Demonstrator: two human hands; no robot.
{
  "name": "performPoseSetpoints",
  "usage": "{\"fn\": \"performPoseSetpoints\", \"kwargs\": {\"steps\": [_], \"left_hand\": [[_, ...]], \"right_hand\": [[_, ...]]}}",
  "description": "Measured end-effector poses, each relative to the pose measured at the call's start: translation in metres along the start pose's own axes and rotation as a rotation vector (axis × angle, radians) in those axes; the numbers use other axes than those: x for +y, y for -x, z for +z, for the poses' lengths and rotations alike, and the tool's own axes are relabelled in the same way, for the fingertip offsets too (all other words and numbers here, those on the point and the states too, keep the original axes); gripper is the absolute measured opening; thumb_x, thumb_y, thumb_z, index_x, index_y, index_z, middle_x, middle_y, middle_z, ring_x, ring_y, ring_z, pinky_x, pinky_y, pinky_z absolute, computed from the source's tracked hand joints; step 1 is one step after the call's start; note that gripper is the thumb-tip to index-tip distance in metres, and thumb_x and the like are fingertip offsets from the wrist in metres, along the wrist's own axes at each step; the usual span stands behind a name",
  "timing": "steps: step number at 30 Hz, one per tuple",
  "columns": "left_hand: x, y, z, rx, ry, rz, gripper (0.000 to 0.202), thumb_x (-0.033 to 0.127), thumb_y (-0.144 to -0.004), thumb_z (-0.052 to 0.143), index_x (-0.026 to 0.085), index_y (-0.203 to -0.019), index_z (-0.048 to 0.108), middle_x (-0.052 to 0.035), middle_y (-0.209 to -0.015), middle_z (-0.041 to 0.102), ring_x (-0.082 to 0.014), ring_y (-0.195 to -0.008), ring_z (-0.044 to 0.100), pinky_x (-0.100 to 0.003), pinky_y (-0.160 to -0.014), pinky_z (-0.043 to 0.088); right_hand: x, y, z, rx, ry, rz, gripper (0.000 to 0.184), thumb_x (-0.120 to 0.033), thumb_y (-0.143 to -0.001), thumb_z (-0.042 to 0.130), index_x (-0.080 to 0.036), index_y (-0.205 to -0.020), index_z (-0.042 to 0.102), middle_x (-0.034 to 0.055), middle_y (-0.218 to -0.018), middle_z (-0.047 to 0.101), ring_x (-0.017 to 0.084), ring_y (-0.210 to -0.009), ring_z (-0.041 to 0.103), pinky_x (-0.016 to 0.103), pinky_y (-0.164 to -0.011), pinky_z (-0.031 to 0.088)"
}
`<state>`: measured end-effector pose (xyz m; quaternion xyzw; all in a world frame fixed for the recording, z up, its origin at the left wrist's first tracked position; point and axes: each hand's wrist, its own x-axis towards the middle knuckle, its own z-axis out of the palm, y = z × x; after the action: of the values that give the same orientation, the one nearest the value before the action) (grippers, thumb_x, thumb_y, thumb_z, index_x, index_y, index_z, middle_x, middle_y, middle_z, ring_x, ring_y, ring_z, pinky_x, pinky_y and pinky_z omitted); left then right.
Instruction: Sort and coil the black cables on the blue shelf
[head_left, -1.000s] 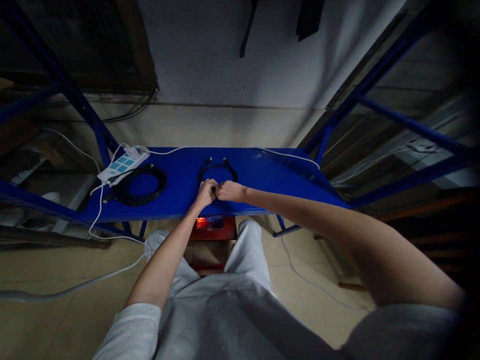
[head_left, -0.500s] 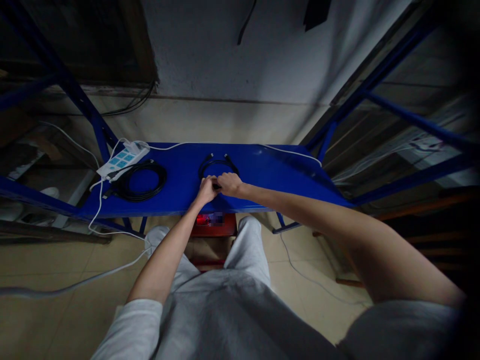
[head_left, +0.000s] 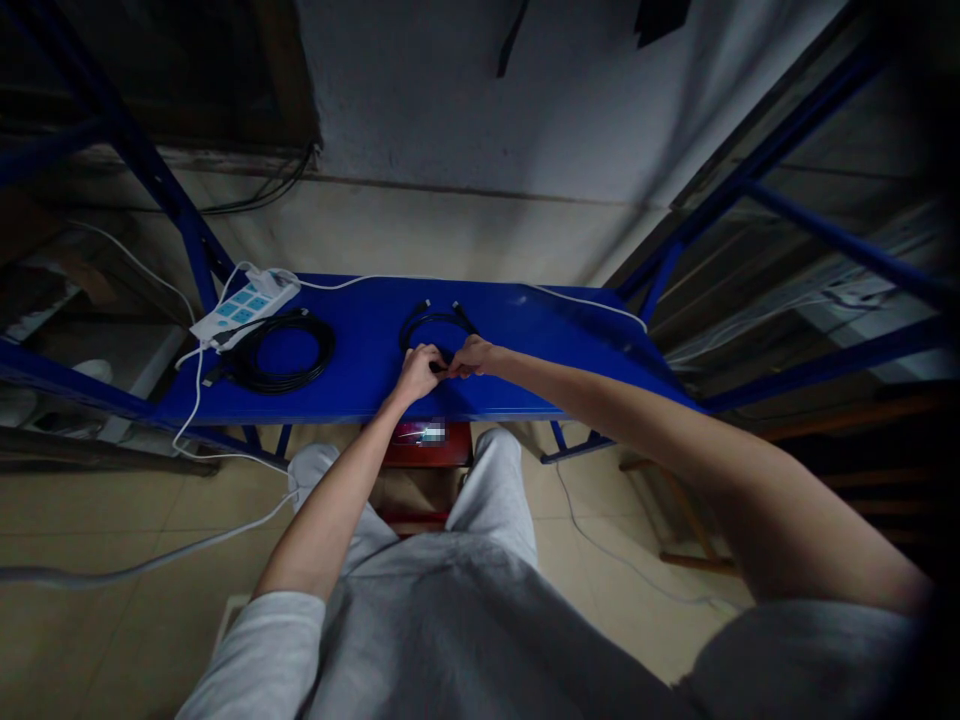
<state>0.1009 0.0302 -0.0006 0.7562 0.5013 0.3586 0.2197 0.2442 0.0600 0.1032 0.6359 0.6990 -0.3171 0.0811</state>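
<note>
A short black cable [head_left: 437, 317] lies looped on the blue shelf [head_left: 360, 345], its two plug ends pointing away from me. My left hand [head_left: 420, 372] is closed on the near part of this cable. From the right, my right hand [head_left: 471, 357] pinches the same stretch, its fingertips close to the left hand's. A small dark piece shows between the hands; whether it is cable or a tie around it I cannot make out. Off to the left rests a larger coil of black cable [head_left: 319, 365], apart from both hands.
A white power strip [head_left: 244, 308] with blue sockets lies at the shelf's left end, its white cord [head_left: 196, 405] hanging over the front. Blue frame posts [head_left: 660, 275] rise at both sides. Under the front edge stands a red stool [head_left: 427, 455] with a lit screen on it.
My right hand has turned and its fingers now point at the left hand, with a slightly wider gap between them. The view has shifted a little. The large coil stays where it was.
</note>
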Motion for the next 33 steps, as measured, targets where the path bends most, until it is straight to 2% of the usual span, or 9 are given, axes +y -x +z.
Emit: {"fn": "performPoseSetpoints", "kwargs": {"steps": [4,6,8,12,15,17,24,29,33], "left_hand": [[-0.002,-0.001,0.002,0.003,0.003,-0.015,0.008,0.018,-0.076,0.079,0.021,-0.074,0.072,-0.0019,-0.093,0.072,-0.0213,-0.096,0.062,-0.038,-0.089,0.041],[-0.002,-0.001,0.002,-0.001,-0.001,-0.011,0.008,0.019,-0.077,0.079,0.021,-0.074,0.072,-0.0019,-0.093,0.072,-0.0212,-0.096,0.062,-0.038,-0.088,0.041],[-0.002,-0.001,0.002,-0.011,-0.016,-0.006,0.007,0.021,-0.079,0.078,0.022,-0.074,0.073,-0.0021,-0.094,0.072,-0.0214,-0.097,0.062,-0.038,-0.089,0.042],[-0.001,0.000,0.001,-0.018,-0.046,-0.005,0.006,0.025,-0.081,0.077,0.022,-0.077,0.073,-0.0017,-0.096,0.073,-0.0215,-0.100,0.062,-0.039,-0.092,0.042],[-0.001,-0.001,0.000,-0.024,-0.059,-0.021,0.006,0.024,-0.080,0.077,0.022,-0.078,0.073,-0.0018,-0.096,0.072,-0.0220,-0.102,0.061,-0.038,-0.092,0.042],[-0.001,-0.001,0.000,-0.025,-0.065,-0.026,0.006,0.024,-0.080,0.078,0.022,-0.079,0.073,-0.0020,-0.095,0.072,-0.0222,-0.102,0.061,-0.037,-0.091,0.043],[0.000,-0.001,0.000,-0.025,-0.059,-0.038,0.009,0.026,-0.079,0.079,0.021,-0.080,0.072,-0.0027,-0.096,0.072,-0.0222,-0.099,0.061,-0.036,-0.091,0.042],[0.000,-0.002,0.000,-0.028,-0.067,-0.029,0.009,0.028,-0.081,0.077,0.021,-0.079,0.072,-0.0032,-0.095,0.072,-0.0225,-0.099,0.061,-0.036,-0.089,0.042],[-0.002,-0.001,0.001,-0.033,-0.057,-0.016,0.004,0.023,-0.080,0.075,0.020,-0.078,0.072,-0.0030,-0.095,0.072,-0.0221,-0.096,0.061,-0.036,-0.088,0.043]], "right_hand": [[0.011,-0.001,0.005,-0.046,-0.101,0.048,0.013,-0.020,-0.079,0.073,-0.008,-0.083,0.077,0.0024,-0.061,0.068,0.007,-0.047,0.053,0.018,-0.052,0.045],[0.019,-0.002,0.008,-0.026,-0.095,-0.027,0.011,-0.018,-0.081,0.071,-0.010,-0.084,0.077,0.0024,-0.065,0.070,0.006,-0.047,0.052,0.018,-0.052,0.043],[0.026,-0.002,0.012,-0.009,-0.059,-0.178,0.015,-0.012,-0.083,0.064,-0.011,-0.089,0.077,0.0029,-0.073,0.073,0.007,-0.050,0.056,0.017,-0.053,0.042],[0.030,-0.001,0.013,0.062,0.180,-0.450,0.023,-0.008,-0.087,0.056,-0.013,-0.097,0.075,0.0054,-0.085,0.075,0.011,-0.065,0.065,0.018,-0.059,0.042],[0.027,0.002,0.010,0.132,0.424,-0.537,0.021,-0.015,-0.091,0.055,-0.016,-0.099,0.074,0.0084,-0.095,0.076,0.017,-0.084,0.069,0.020,-0.064,0.041],[0.024,0.004,0.007,0.122,0.525,-0.559,0.021,-0.017,-0.093,0.054,-0.018,-0.101,0.073,0.0091,-0.101,0.075,0.018,-0.089,0.069,0.022,-0.063,0.039],[0.023,0.003,0.003,0.088,0.664,-0.663,0.021,-0.018,-0.097,0.051,-0.020,-0.109,0.068,0.0085,-0.108,0.073,0.018,-0.094,0.069,0.021,-0.065,0.040],[0.032,-0.004,0.007,0.144,0.760,-0.741,0.028,-0.023,-0.099,0.050,-0.022,-0.124,0.063,0.0099,-0.112,0.072,0.019,-0.091,0.070,0.023,-0.066,0.043],[0.039,-0.002,0.008,0.197,0.913,-0.873,0.032,-0.016,-0.100,0.045,-0.021,-0.130,0.057,0.0126,-0.125,0.065,0.017,-0.088,0.070,0.024,-0.064,0.045]]}}
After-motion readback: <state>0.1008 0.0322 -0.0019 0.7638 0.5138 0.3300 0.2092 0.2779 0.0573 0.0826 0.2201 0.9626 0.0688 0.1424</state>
